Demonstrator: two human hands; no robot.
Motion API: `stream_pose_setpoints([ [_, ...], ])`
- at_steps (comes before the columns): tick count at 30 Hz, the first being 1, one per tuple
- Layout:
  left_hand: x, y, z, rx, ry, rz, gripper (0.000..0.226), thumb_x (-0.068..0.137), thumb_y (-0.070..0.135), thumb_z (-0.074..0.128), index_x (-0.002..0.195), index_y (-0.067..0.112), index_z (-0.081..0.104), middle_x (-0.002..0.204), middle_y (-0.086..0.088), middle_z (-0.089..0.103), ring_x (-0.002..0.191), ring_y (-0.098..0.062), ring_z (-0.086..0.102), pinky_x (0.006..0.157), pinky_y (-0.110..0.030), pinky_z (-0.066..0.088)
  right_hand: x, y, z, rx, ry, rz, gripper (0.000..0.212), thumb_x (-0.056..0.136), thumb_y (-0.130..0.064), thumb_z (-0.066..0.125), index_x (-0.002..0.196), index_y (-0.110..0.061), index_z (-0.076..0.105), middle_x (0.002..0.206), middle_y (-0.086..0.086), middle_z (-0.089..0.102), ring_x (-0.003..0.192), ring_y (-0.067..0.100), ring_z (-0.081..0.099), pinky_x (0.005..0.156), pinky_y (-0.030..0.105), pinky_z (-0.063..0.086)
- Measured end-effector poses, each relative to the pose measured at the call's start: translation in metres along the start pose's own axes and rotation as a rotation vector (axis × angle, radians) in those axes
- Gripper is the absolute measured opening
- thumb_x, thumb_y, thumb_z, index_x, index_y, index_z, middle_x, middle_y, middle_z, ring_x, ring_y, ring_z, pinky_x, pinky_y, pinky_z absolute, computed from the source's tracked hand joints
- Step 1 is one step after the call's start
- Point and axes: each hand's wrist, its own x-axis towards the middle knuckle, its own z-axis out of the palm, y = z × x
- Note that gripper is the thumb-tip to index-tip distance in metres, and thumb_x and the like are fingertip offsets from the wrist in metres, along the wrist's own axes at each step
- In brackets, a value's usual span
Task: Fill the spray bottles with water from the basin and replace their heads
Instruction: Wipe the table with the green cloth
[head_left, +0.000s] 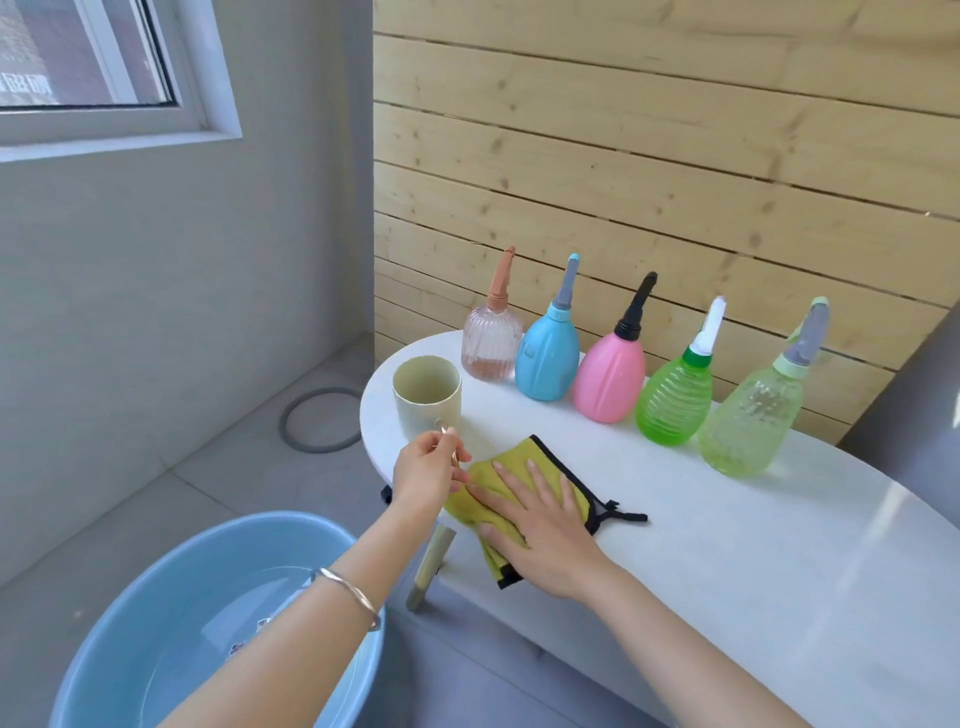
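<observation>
L hand (423, 470): pinch on cup (426, 402) handle; R hand (540, 525) flat on cloth (511, 456) (5 bottles (610, 379) behind)

A cream cup (427, 396) stands near the rounded end of the white worktop (753, 561), and the left hand (426, 465) pinches its handle from the near side. Just right of the cup, the right hand (540, 525) lies flat, fingers spread, on a yellow cloth (511, 457) with black edging. Beyond the cup and running off to its right stand five capped spray bottles in a row: clear pink ribbed (491, 343), blue (546, 358), pink (609, 376), green ribbed (674, 402) and pale green (748, 426). Below the cup, on the floor, sits a blue basin (171, 597) holding water.
</observation>
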Motion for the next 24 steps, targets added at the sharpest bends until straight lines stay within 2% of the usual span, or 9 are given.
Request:
stream_pose_setpoints([
  [5,-0.002,-0.004,0.019,-0.099,0.014,-0.026,0.024,0.1,0.024,0.048,0.086,0.01,0.06,0.092,-0.003,0.071,0.062,-0.018,0.064,0.059,-0.024,0.05,0.005,-0.004,-0.005,0.098,-0.026,0.058,0.046,0.097,-0.056,0.024,0.142,-0.054,0.019,0.158,-0.018,0.0,0.146,0.02,-0.016,0.114,0.052,-0.014],
  [9,-0.001,0.001,0.03,-0.086,0.026,-0.036,0.021,0.099,0.029,0.051,0.096,0.011,0.061,0.098,0.002,0.072,0.047,-0.008,0.055,0.048,-0.017,0.043,0.011,-0.01,-0.005,0.205,0.085,0.137,0.049,0.096,-0.053,0.034,0.143,-0.039,0.029,0.156,-0.016,0.018,0.147,0.019,-0.005,0.116,0.05,-0.009],
  [12,0.003,0.006,0.033,-0.107,0.004,-0.054,0.022,0.098,0.031,0.054,0.099,0.01,0.061,0.098,0.0,0.07,0.041,-0.004,0.054,0.046,-0.016,0.044,0.014,-0.02,0.003,0.122,0.132,0.183,0.076,0.084,-0.074,0.027,0.146,-0.031,0.022,0.158,-0.011,0.012,0.147,0.024,-0.008,0.115,0.052,-0.01],
  [14,0.005,0.008,0.032,-0.114,0.001,-0.056,0.027,0.097,0.035,0.054,0.096,0.009,0.062,0.088,-0.003,0.068,0.045,-0.005,0.06,0.057,-0.02,0.053,0.015,-0.02,0.006,0.046,0.119,0.171,0.1,0.066,-0.088,0.008,0.149,-0.033,0.015,0.16,-0.009,0.001,0.146,0.029,-0.014,0.114,0.054,-0.012],
  [15,0.005,0.007,0.031,-0.117,0.006,-0.061,0.032,0.097,0.038,0.054,0.098,0.007,0.062,0.082,-0.004,0.067,0.049,-0.007,0.064,0.066,-0.025,0.057,0.015,-0.019,0.006,0.027,0.107,0.162,0.102,0.061,-0.087,0.001,0.149,-0.035,0.014,0.16,-0.009,-0.003,0.145,0.03,-0.016,0.113,0.055,-0.013],
  [17,0.001,0.006,0.028,-0.131,0.017,-0.062,0.038,0.098,0.039,0.05,0.101,0.002,0.059,0.082,-0.007,0.067,0.059,-0.01,0.068,0.073,-0.029,0.059,0.014,-0.016,0.005,0.023,0.092,0.148,0.099,0.061,-0.083,-0.003,0.148,-0.04,0.014,0.16,-0.008,-0.007,0.145,0.03,-0.018,0.113,0.055,-0.014],
  [20,-0.008,0.002,0.027,-0.161,0.069,-0.069,0.036,0.099,0.032,0.047,0.11,-0.001,0.054,0.093,-0.009,0.064,0.067,-0.014,0.067,0.057,-0.02,0.055,0.004,-0.01,0.007,0.016,0.08,0.15,0.079,0.076,-0.08,0.009,0.147,-0.045,0.015,0.16,-0.01,-0.008,0.145,0.028,-0.018,0.113,0.056,-0.014],
  [21,-0.011,0.0,0.027,-0.137,0.11,-0.061,0.034,0.099,0.03,0.047,0.114,-0.001,0.052,0.097,-0.01,0.064,0.068,-0.014,0.065,0.057,-0.02,0.054,0.0,-0.007,0.007,0.014,0.081,0.155,0.07,0.083,-0.075,0.014,0.147,-0.047,0.013,0.16,-0.01,-0.007,0.145,0.028,-0.018,0.113,0.055,-0.014],
  [24,-0.023,-0.006,0.033,0.009,0.179,0.075,0.022,0.098,0.023,0.047,0.115,0.009,0.045,0.104,-0.003,0.06,0.082,-0.018,0.061,0.075,-0.031,0.05,-0.023,0.01,0.007,0.008,0.093,0.176,0.064,0.088,-0.071,0.015,0.147,-0.048,0.009,0.159,-0.012,-0.006,0.145,0.026,-0.017,0.114,0.053,-0.014],
])
